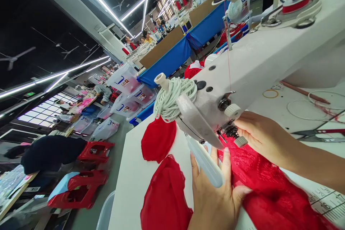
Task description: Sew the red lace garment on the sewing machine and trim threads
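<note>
A white sewing machine (258,57) reaches in from the upper right, its head tilted in the view. Under it lies red lace fabric (258,172), which trails to the lower right. My left hand (212,194) lies flat with spread fingers beside the needle area, its thumb and index finger on the lace. My right hand (261,136) is at the lace's far edge, behind the tension knobs (233,111). Its fingertips are hidden, so its grip does not show. A pale lever (206,163) crosses in front of my left fingers. The needle tip is hidden.
Two red fabric cups (159,140) (164,197) lie left on the white table (126,172). Pale cord (172,97) is bundled on the machine head. Scissors (320,134) and a brown pencil (306,91) lie right. Red stools (83,187) and clear bins (125,79) stand beyond.
</note>
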### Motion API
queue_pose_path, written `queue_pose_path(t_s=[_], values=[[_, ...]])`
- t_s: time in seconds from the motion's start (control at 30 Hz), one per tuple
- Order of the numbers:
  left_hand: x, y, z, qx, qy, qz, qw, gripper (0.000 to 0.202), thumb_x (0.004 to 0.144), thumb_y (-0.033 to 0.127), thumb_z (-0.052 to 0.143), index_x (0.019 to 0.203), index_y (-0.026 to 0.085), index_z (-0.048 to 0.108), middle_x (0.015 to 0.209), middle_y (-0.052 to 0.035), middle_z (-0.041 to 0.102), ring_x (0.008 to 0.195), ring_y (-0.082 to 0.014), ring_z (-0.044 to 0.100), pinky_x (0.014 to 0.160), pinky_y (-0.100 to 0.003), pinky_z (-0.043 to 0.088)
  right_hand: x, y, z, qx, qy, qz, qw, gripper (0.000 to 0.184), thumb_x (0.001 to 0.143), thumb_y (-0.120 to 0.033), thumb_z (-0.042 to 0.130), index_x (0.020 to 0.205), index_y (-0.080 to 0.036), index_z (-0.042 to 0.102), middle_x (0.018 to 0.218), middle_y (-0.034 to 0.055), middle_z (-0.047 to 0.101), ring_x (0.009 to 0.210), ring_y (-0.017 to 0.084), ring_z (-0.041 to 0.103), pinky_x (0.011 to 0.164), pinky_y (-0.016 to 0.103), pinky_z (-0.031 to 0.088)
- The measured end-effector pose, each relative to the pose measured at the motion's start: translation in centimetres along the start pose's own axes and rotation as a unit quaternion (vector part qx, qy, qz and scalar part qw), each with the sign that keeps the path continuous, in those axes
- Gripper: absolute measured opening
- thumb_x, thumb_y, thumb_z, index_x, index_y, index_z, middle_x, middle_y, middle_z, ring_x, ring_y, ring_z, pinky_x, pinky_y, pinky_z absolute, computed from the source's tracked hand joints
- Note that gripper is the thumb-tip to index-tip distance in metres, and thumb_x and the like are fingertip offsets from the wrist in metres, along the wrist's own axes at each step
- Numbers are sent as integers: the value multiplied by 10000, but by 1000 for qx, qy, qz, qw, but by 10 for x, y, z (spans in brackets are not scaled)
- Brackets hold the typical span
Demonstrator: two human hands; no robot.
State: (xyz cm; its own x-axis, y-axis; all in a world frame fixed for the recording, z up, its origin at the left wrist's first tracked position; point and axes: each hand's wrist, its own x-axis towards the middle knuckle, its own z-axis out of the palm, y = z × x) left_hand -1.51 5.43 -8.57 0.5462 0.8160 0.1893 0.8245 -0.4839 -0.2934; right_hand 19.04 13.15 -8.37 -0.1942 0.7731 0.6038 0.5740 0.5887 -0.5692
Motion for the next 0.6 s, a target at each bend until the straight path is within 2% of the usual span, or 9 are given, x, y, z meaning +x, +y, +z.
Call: queue_pose_path(t_s=[0.2, 0.37, 0.6], values=[[2, 0, 0, 4, 5, 2, 1000, 727, 921, 667, 197, 1508, 243, 269, 1548, -72, 344, 1401, -341, 351, 1015, -550, 458, 3, 0, 2, -9, 17, 2, 1000, 280, 966, -141, 346, 711, -220, 432, 670, -6, 509, 648, 154, 481, 581, 256, 354], [5, 0, -5, 7, 13, 14, 1000, 723, 922, 666, 212, 1475, 223, 357, 1501, -100, 420, 1361, -340, 415, 976, -530, 485, 3, -1, 2, -2, 29, -16, 999, 274, 934, -88, 358, 698, -222, 394, 655, -12, 472, 628, 144, 440, 577, 243, 339], [3, 2, -6, 2, 34, 7, 999, 732, 908, 690, 207, 1436, 233, 427, 1471, -80, 467, 1380, -296, 393, 1067, -538, 400, 3, -3, 1, -7, 37, -23, 999, 275, 877, -7, 348, 704, -221, 343, 652, -34, 428, 619, 128, 396, 585, 220, 301]])
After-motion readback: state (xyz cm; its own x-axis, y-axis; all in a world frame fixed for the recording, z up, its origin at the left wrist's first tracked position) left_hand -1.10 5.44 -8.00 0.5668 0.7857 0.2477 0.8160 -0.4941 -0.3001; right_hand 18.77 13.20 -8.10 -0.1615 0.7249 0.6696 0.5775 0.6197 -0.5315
